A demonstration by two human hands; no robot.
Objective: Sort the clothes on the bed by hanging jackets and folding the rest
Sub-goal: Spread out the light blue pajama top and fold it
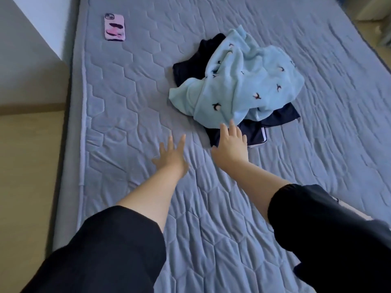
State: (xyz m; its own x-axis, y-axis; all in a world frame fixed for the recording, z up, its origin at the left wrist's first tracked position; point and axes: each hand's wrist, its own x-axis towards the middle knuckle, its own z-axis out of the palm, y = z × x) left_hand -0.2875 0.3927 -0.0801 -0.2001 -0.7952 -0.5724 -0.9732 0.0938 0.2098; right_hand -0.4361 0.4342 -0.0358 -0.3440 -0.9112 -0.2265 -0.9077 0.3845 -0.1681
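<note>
A crumpled heap of clothes lies on the quilted grey-blue bed (pixel 131 92). A pale blue fleecy garment (pixel 239 81) dotted with small dark bird shapes lies on top of dark navy pieces (pixel 190 66) that poke out behind and in front of it, one with a white edge. The right hand (pixel 230 144) reaches the heap's near edge with fingers straight and released. The left hand (pixel 171 157) is just left of the heap, fingers spread and holding nothing. A pink-cased phone (pixel 114 27) lies well apart, far left of the heap.
</note>
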